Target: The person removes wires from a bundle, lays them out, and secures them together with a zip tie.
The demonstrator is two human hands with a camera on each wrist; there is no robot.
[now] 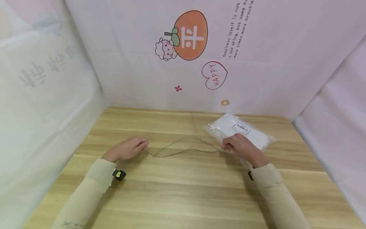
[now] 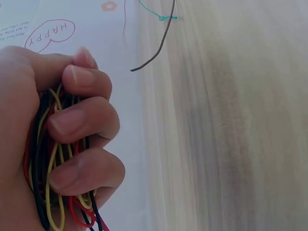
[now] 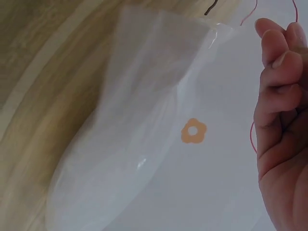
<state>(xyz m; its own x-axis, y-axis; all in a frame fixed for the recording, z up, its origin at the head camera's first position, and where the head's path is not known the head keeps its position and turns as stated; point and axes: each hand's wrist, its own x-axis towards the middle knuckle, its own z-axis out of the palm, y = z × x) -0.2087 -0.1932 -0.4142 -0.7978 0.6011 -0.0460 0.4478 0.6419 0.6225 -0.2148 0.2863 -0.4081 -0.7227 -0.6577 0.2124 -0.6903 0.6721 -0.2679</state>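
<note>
In the left wrist view, my left hand (image 1: pixel 128 149) curls round a coiled bundle of thin wires (image 2: pixel 55 159), yellow, black and red. A dark wire (image 1: pixel 178 152) curves over the table from near those fingertips toward the right hand; its near end (image 2: pixel 139 69) looks apart from the left fingers. My right hand (image 1: pixel 240 147) has its fingers curled, and a thin red wire (image 3: pixel 295 8) meets its fingertips. Between the hands a green wire (image 1: pixel 171 143) arches over the wood. Another stretch of thin red wire (image 1: pixel 194 124) runs toward the back.
A clear plastic packet (image 1: pixel 254 135) with white contents and a barcode label lies behind and beside the right hand. The wood-grain table (image 1: pixel 177 197) meets a printed white cloth (image 1: pixel 137 82) at the back, with more cloth at both sides.
</note>
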